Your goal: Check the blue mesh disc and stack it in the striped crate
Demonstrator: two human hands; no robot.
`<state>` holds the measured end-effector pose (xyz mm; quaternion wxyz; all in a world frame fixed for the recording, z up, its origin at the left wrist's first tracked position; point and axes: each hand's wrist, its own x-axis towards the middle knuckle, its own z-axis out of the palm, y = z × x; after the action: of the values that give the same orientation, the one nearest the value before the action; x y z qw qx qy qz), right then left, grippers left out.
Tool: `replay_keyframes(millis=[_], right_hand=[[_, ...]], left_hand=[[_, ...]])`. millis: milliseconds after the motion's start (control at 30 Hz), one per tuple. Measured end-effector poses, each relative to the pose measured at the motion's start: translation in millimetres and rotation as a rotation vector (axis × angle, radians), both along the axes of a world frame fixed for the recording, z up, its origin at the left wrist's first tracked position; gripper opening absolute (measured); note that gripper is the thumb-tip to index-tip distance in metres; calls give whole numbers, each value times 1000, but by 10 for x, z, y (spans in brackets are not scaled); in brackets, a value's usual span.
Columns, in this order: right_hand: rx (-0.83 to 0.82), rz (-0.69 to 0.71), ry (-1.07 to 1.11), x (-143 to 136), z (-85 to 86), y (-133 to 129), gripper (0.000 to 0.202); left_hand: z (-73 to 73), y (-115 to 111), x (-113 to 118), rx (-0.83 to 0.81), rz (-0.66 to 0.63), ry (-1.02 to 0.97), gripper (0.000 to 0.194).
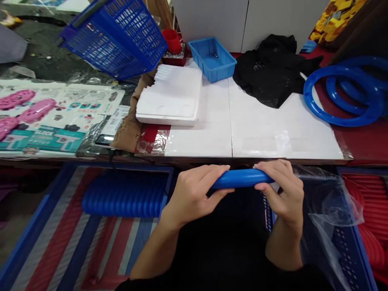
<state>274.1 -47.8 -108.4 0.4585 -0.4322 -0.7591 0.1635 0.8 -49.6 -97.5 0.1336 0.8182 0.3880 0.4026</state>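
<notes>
Blue plastic tube (241, 178), seemingly light and stiff with a smooth, perhaps slippery skin, being held level just below the white table edge (257, 151), gripping best near both ends, left hand (194, 194) and right hand (281, 190) closing around it.

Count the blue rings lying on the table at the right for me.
3 blue rings show at the table's right end, nested one inside another and cut off by the frame edge; more may lie out of view. Both hands, left hand and right hand, hold a blue curved piece.
</notes>
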Motion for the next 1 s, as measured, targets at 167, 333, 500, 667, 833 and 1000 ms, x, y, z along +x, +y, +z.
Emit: replay_keyframes(millis=[167, 333, 500, 667, 833, 1000], right_hand=[[-99, -131, 397, 461, -443, -4, 40], [-168, -150, 688, 796, -977, -6, 53], [-174, -119, 484, 796, -938, -98, 70], [-94, 58, 10, 549, -452, -203, 64], [52, -15, -24, 442, -368, -237, 53], [40, -194, 229, 640, -679, -306, 42]], left_hand=[[0, 74, -270, -63, -50, 0, 74], [-261, 53, -525, -249, 20, -55, 33], [-335, 20, -323, -137, -70, -83, 39], [-185, 35, -76, -57, -135, 100, 36], [-101, 5, 1, -56, -164, 57, 49], [-344, 25, -283, -241, -120, -137, 82]])
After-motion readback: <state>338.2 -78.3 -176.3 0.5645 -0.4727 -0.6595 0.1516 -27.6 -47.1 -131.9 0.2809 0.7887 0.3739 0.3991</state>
